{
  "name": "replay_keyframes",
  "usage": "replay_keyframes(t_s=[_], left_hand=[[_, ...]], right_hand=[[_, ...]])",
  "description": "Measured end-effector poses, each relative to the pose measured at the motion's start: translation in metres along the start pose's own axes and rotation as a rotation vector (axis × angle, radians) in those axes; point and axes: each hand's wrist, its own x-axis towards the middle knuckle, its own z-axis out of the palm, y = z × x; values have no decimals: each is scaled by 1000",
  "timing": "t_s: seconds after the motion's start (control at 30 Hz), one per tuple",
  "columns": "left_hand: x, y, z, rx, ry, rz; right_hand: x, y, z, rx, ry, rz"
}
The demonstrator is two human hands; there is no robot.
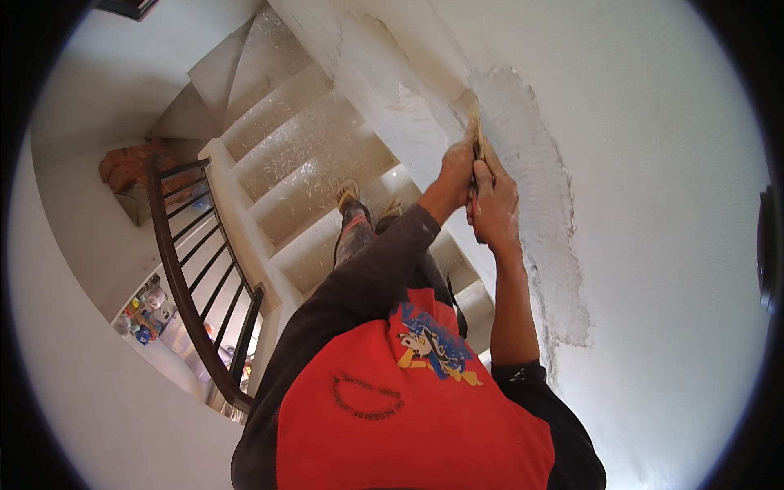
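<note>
Head view, looking down a stairwell. At the centre of the frame, slightly above the middle, both hands meet against a white wall [653,204] that fills the right half of the picture. The left hand [454,175] and the right hand [492,200] are pressed close together, both closed around the handle of a scraper [474,135], whose flat blade points toward the top of the frame and lies against the wall.

A rough grey patch [531,163] of plaster runs from the blade down the wall toward the lower right, with a ragged edge. It looks already worked; the scraper sits at its upper end, and the smooth white wall above and to the right appears untouched, so I judge the job partly done.

Below, in the upper left and centre, dusty stairs [302,155] descend, speckled with fallen bits. A dark curved railing [184,278] stands at the left. The person's shoes [349,194] rest on a step.
</note>
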Motion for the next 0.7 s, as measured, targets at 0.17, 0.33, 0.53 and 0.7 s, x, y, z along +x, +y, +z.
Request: replay_keyframes(t_s=[0.17,0.33,0.53,0.7], left_hand=[[8,14,-4,-264,-136,112],[11,16,-5,-160,-108,82],[1,23,5,-136,-90,83],[4,33,5,-167,-101,132]], right_hand=[[6,-10,7,-56,10,-4],[7,-21,4,-78,-63,81],[6,-32,4,-72,31,-53],[17,-34,4,-44,-84,-14]])
